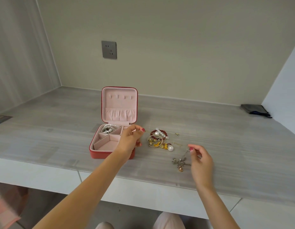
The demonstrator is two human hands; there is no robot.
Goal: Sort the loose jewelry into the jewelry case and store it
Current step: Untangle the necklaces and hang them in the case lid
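The red jewelry case (100, 153) stands open on the counter, pink inside, lid upright. A pearl necklace (108, 128) lies in its back left compartment; the front compartments hold nothing. My left hand (129, 140) hovers over the case's right side, fingers loosely curled, thumb and forefinger apart, and I see nothing in it. To the right lies a heap of loose jewelry (158, 140): red and white bead bracelets, a gold hoop, gold pieces and pearls. My right hand (201, 160) pinches the thin chain of a silver necklace (179, 162), whose pendant end rests on the counter.
Two small gold pins (177, 134) lie just right of the heap. A dark pouch (255, 109) sits at the back right by the wall. A wall socket (109, 49) is above the case. The grey counter (61, 129) ends in a front edge near my arms.
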